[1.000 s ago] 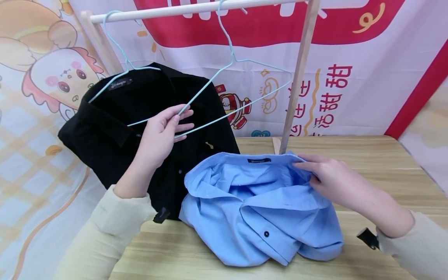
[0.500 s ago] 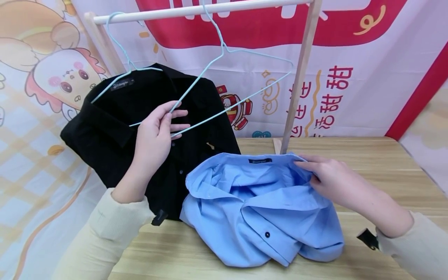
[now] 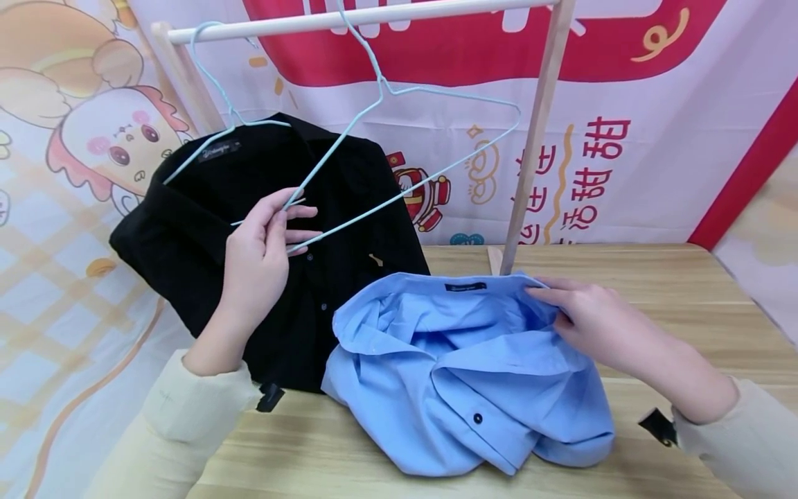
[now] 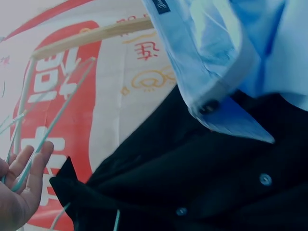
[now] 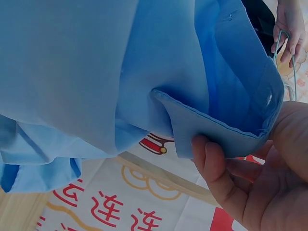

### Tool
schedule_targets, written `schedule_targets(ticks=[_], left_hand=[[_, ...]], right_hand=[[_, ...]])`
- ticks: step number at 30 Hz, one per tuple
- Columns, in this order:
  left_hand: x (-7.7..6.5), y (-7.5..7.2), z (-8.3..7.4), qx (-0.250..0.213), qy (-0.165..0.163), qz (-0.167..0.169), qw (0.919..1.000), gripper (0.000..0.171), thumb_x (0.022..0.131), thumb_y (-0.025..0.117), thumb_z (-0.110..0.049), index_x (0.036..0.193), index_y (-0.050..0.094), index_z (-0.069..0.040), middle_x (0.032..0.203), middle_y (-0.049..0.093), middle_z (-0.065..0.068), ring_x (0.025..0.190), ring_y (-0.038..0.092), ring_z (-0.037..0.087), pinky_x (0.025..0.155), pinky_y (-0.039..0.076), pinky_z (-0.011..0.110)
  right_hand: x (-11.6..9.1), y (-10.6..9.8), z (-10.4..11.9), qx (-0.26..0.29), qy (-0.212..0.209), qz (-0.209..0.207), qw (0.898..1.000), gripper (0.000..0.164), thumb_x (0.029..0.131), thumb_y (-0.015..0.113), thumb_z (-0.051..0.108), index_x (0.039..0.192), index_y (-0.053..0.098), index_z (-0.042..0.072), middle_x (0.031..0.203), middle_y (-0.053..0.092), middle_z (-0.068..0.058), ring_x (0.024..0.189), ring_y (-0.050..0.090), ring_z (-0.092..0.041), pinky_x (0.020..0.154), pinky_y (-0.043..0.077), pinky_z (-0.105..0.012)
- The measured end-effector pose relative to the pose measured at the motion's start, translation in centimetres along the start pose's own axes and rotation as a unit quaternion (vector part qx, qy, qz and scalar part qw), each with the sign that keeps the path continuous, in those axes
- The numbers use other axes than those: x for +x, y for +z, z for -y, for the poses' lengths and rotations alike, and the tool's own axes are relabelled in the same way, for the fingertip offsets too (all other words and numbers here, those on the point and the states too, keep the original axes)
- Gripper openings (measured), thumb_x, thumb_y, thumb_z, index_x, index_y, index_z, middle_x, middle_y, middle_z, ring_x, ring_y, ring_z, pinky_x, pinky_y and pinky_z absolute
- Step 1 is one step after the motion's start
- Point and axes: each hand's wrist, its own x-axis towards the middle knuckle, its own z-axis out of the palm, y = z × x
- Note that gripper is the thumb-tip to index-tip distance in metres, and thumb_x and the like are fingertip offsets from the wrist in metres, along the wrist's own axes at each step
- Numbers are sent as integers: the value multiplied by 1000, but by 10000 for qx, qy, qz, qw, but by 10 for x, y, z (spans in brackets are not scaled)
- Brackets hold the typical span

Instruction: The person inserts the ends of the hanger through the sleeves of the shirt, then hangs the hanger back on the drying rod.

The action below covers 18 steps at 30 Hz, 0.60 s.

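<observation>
In the head view my left hand [image 3: 257,260] pinches the left end of a mint-green wire hanger [image 3: 381,79]. The hanger is tilted, and its hook crosses the rack's bar at the top of the view. My right hand [image 3: 595,322] grips the collar of a light blue shirt [image 3: 405,409] at its right side. Bunched on the table, that shirt has its neck opening facing up and a dark label at the back. The right wrist view shows thumb and fingers [image 5: 211,161] on the collar flap [image 5: 211,126].
A black shirt [image 3: 368,194] hangs at the left on another mint-green hanger [image 3: 231,116], behind my left hand. Above is the wooden rack bar [image 3: 430,10], with its right post [image 3: 535,145] standing on the wooden table [image 3: 661,298]. A printed cloth backdrop [image 3: 654,125] hangs behind.
My left hand has moved left and slightly down, drawing the hanger leftward with its hook shifting left along the bar. The right hand and blue shirt have stayed nearly in place.
</observation>
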Motion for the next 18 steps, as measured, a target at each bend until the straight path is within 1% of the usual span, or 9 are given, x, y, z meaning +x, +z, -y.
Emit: schedule_targets(ticks=[4,9,12,14,18], left_hand=[[-7,-8,9,-5,158,-41,9999,34,111,39,-5,138,57,3,113,72,14,85,72,3,77,57,21],[-15,-16,18,-81,189,-109,9997,34,110,39,-4,138,57,4,108,72,-2,85,73,6,76,58,21],[-20,-20,22,-124,170,-179,9996,34,110,39,-3,138,57,4,106,71,-10,84,73,6,76,58,20],[-23,-22,24,-99,189,-258,9994,34,110,39,-3,138,57,4,105,71,-11,83,72,6,75,57,20],[-30,-28,27,-29,251,-375,9990,34,110,39,-3,137,58,3,104,71,-8,82,72,6,74,57,19]], right_hand=[[1,0,-1,45,55,52,10000,48,85,68,-10,132,66,-3,137,57,-31,55,46,-11,47,41,-24],[2,0,-1,58,73,103,9999,48,85,69,-10,133,66,-3,137,57,-32,60,52,-13,48,43,-24],[2,0,-1,54,76,120,9999,48,85,69,-10,133,66,-3,137,57,-32,61,52,-13,48,43,-24],[2,0,-1,54,82,130,9999,48,86,69,-10,133,66,-3,137,57,-32,58,50,-12,47,42,-24],[1,0,-1,53,69,96,9999,47,86,68,-10,132,66,-4,137,57,-31,55,46,-10,47,42,-24]])
